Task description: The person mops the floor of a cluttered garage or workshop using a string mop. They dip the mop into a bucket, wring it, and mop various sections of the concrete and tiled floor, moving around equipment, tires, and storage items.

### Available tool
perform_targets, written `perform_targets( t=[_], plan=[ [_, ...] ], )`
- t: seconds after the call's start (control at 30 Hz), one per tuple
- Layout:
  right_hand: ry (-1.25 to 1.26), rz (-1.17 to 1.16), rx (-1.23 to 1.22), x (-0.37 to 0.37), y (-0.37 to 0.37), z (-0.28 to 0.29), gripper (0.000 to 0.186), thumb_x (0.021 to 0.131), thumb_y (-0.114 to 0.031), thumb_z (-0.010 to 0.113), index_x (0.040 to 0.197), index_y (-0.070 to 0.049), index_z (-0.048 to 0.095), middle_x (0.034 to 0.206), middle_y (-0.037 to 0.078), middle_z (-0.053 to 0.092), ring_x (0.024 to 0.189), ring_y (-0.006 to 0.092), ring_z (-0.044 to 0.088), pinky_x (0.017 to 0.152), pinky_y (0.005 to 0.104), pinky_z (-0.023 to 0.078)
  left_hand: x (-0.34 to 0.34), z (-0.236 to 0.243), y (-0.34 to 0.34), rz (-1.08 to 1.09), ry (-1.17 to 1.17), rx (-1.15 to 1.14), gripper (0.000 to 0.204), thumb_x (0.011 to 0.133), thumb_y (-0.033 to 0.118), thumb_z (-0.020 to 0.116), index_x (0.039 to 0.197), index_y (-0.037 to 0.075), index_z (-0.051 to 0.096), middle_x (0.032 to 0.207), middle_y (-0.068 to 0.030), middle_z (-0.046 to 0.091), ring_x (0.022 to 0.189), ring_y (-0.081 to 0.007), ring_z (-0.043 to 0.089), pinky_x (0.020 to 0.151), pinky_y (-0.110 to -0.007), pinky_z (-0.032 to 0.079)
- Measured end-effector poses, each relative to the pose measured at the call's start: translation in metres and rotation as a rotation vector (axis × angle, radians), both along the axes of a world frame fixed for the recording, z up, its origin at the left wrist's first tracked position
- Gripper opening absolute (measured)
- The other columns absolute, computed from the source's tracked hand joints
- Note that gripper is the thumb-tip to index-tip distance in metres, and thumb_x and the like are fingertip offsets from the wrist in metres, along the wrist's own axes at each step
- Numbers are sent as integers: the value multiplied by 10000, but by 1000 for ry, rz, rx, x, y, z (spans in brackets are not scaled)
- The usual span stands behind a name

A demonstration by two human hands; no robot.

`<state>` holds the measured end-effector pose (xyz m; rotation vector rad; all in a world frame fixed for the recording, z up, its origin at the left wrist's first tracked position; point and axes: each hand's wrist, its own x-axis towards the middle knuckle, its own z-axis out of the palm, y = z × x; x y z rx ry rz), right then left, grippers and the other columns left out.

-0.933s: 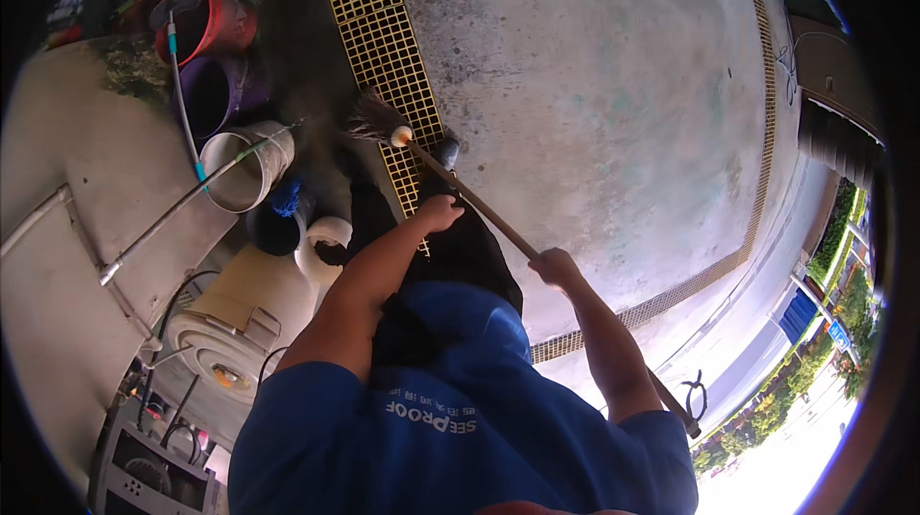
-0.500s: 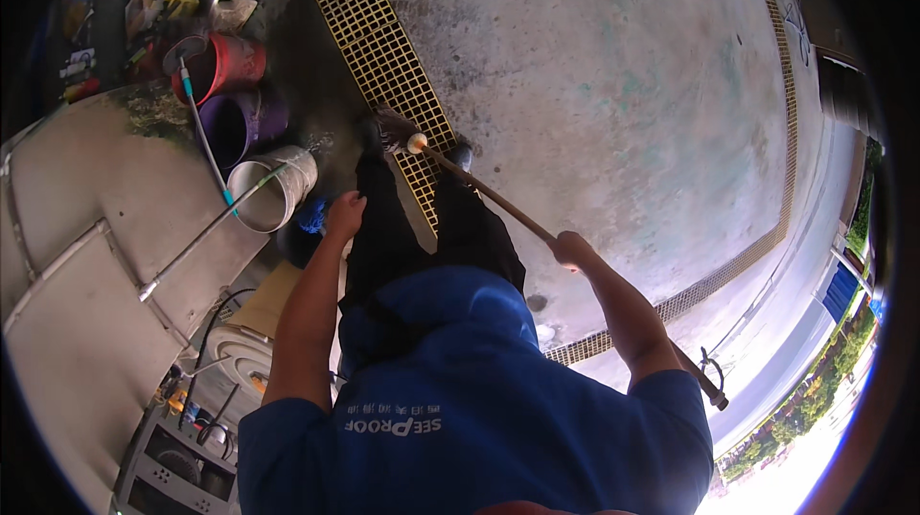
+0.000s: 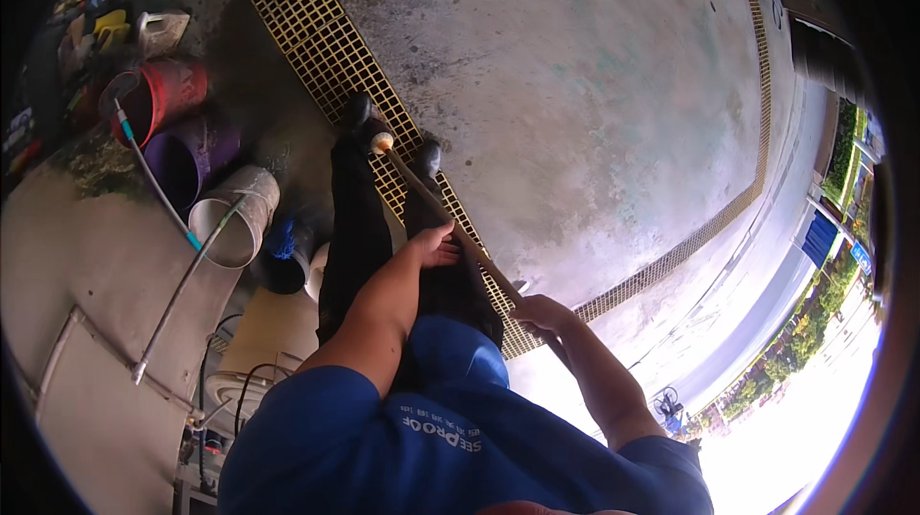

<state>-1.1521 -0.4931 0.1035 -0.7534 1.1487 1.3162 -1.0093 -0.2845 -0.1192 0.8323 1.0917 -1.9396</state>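
My right hand [image 3: 542, 314] is closed round the wooden handle of a mop [image 3: 494, 271], which slants from beside my right forearm down toward my feet. At its lower end a pale round joint [image 3: 381, 143] sits between my dark shoes; the mop's head is dark and mostly hidden there. My left hand [image 3: 436, 247] is beside the handle, lower down than the right. Its fingers are stretched out and not wrapped round the wood, and its thumb side meets or overlaps the handle.
A yellow-edged drain grating [image 3: 316, 36] runs under my feet. At left lie a red bucket [image 3: 172, 98], a purple bucket [image 3: 192, 156] and a whitish bucket [image 3: 240, 218] with poles leaning out. A dark bucket [image 3: 287, 271] holds something blue. Pipes [image 3: 72, 323] run along the wall.
My left hand has swung from beside my left leg across to the mop handle. The right hand has come lower and nearer my body, still gripping. My view has turned somewhat.
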Motion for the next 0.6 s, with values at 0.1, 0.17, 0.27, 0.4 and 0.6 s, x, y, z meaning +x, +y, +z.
perform_targets(
  t=[0.1,0.17,0.27,0.4,0.6],
  plan=[
    [86,-226,51,23,49,11,225,823,-210,632,694,-80,501,535,4,460,417,114,450,385,259,393,-45,-18,9,436,-63,155,472,868,433,558,1073,13,495,965,-170,600,929,-329,589,879,-445,471],
    [199,-718,205,30,85,9,250,865,-207,568,661,-116,454,496,-20,387,381,112,372,366,256,306,-26,-11,0,465,-10,255,278,880,329,567,885,55,527,762,-97,565,701,-247,575,637,-359,500],
    [256,-940,294,53,103,12,287,883,-254,534,640,-147,426,490,-31,359,376,97,325,362,248,249,-3,-23,0,264,-79,388,188,854,196,586,759,69,486,544,-33,426,462,-165,433,390,-308,377],
    [259,-927,147,47,125,-9,258,880,-277,539,666,-149,475,501,-30,381,387,109,336,365,259,260,11,-25,-14,-82,-240,525,76,820,110,549,810,69,486,559,-51,432,425,-165,423,373,-310,371],
    [212,-364,96,33,89,-39,297,880,-310,541,732,-58,592,561,33,534,457,151,502,423,274,400,-23,-53,-30,-68,-273,588,74,825,75,438,778,39,481,545,-88,447,410,-188,438,353,-326,362]
  ],
)
